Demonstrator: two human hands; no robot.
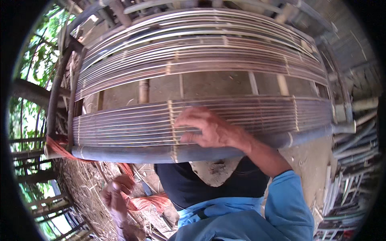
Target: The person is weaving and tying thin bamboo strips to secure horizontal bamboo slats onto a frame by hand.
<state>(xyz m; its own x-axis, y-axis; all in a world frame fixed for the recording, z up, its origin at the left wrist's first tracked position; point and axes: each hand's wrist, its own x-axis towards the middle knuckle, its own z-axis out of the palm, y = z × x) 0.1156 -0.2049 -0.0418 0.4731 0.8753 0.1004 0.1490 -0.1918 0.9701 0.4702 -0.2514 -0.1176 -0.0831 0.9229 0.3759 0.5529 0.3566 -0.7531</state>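
No legible text: no labels, brands, numbers or signs can be read on any object or surface in the head view.

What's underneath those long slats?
Through the wide gap between the slats, brown ground and some poles show. What lies directly beneath the slats is mostly covered, and the right hand hides some of the nearer ones.

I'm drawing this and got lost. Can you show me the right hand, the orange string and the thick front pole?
Right hand [209, 129], head view: back of hand.
Orange string [151, 202], head view: the loose bundle.
Thick front pole [122, 154], head view: its left part.
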